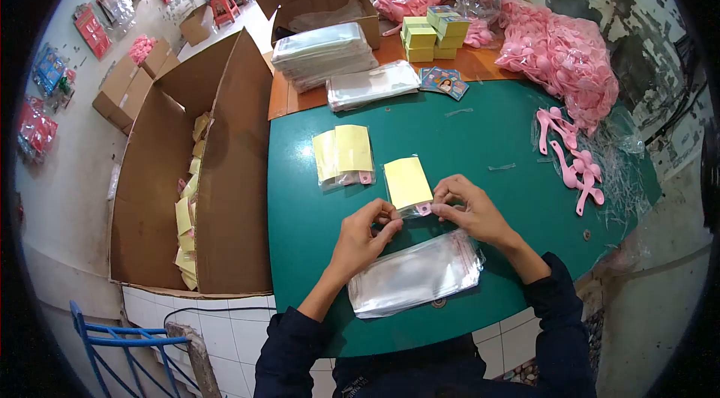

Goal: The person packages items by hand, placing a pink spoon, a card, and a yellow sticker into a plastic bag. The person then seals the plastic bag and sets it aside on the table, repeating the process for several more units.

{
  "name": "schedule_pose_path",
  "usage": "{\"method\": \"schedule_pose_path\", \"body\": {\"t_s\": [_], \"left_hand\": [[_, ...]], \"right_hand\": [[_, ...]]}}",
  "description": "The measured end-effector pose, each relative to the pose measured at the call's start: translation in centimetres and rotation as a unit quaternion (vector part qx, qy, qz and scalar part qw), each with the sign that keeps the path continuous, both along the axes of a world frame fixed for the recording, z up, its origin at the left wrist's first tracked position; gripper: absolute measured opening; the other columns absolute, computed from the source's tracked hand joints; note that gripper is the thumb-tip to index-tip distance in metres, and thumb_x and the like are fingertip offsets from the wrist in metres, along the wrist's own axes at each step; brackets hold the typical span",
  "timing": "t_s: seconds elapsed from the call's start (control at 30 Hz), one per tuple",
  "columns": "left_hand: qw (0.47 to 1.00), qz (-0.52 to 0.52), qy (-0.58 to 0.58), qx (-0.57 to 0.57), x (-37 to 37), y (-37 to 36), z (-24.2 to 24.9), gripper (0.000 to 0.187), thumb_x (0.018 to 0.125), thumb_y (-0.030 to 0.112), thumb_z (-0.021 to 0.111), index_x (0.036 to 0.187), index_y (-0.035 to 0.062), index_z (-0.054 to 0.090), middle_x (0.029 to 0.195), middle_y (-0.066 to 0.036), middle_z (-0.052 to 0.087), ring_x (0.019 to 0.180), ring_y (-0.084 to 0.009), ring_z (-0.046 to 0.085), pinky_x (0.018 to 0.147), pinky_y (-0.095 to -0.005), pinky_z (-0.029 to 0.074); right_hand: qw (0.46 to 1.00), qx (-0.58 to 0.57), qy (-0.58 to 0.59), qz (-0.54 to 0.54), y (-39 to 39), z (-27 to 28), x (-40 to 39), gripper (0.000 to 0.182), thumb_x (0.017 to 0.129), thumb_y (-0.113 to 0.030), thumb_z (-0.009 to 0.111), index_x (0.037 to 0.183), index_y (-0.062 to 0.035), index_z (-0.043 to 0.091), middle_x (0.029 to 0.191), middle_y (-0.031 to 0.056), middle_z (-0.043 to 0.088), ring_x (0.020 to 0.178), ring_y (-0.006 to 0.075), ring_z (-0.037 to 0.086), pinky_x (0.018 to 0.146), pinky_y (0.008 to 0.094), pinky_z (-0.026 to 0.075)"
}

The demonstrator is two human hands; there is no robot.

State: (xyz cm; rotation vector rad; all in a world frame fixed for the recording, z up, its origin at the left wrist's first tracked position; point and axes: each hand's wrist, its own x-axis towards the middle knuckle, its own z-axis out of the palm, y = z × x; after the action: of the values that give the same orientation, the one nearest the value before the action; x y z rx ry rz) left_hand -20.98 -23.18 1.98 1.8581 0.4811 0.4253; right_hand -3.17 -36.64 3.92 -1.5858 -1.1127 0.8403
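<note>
Green tabletop (300, 248) in front of us, pale tiled floor below, and off the left edge we've got a big open cardboard box (236, 166) with yellow-carded packs (185, 225) inside. Toward the far left corner, a couple of bagged yellow cards (352, 148) overlap, pink bits poking out at the bottom. Stacked clear sleeves (322, 53) sit past the far edge, on the orange surface (480, 64). Our left hand (369, 235) has its fingers narrow, thumb and fingertips at the near left corner of the yellow-carded bag (409, 183), which lies around mid-table. Clear bags (416, 274) lie flat by the near edge. Our right hand (476, 210) is narrow too, fingertips at the bag's near right corner, beside a pink handle (424, 209). Loose pink spoons (574, 162) are spread near the right edge.
</note>
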Motion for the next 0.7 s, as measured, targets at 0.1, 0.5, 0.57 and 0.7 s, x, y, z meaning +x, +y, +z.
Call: {"method": "schedule_pose_path", "body": {"t_s": [0.1,0.5,0.57,0.7], "left_hand": [[1.000,0.010,0.029,0.001,-0.1,0.0,-0.3,0.012,0.084,0.010,0.062,0.090,0.0001,0.057,0.080,-0.002,0.062,0.072,-0.0069,0.058,0.059,-0.0217,0.049],[0.987,0.103,0.050,-0.109,0.5,-0.2,-0.4,0.018,0.080,0.012,0.068,0.089,0.0020,0.056,0.080,-0.004,0.061,0.073,-0.0082,0.059,0.057,-0.0207,0.049],[0.986,0.106,0.029,-0.125,0.4,-0.1,-0.5,0.021,0.080,0.011,0.069,0.093,0.0034,0.054,0.083,-0.005,0.060,0.074,-0.0084,0.059,0.057,-0.0209,0.048],[0.986,0.093,0.027,-0.135,0.3,-0.1,-0.6,0.024,0.081,0.012,0.068,0.096,0.0044,0.051,0.086,-0.004,0.060,0.076,-0.0087,0.058,0.059,-0.0216,0.048]], "right_hand": [[0.989,-0.027,0.144,-0.017,0.4,-0.6,-0.3,0.011,0.087,-0.008,0.059,0.088,0.0011,0.052,0.092,0.0069,0.054,0.074,0.0116,0.059,0.065,0.0233,0.052],[0.985,-0.020,0.153,-0.078,1.1,-1.0,-1.1,0.012,0.085,-0.003,0.058,0.085,0.0016,0.046,0.074,0.0105,0.061,0.061,0.0152,0.064,0.051,0.0258,0.054],[0.985,-0.018,0.154,-0.078,1.1,-1.0,-1.3,0.012,0.085,-0.002,0.058,0.086,0.0018,0.046,0.075,0.0108,0.062,0.062,0.0150,0.064,0.052,0.0259,0.054],[0.985,-0.019,0.159,-0.064,1.2,-1.1,-1.4,0.015,0.086,0.000,0.055,0.099,0.0023,0.049,0.076,0.0097,0.060,0.063,0.0145,0.063,0.053,0.0246,0.053]]}}
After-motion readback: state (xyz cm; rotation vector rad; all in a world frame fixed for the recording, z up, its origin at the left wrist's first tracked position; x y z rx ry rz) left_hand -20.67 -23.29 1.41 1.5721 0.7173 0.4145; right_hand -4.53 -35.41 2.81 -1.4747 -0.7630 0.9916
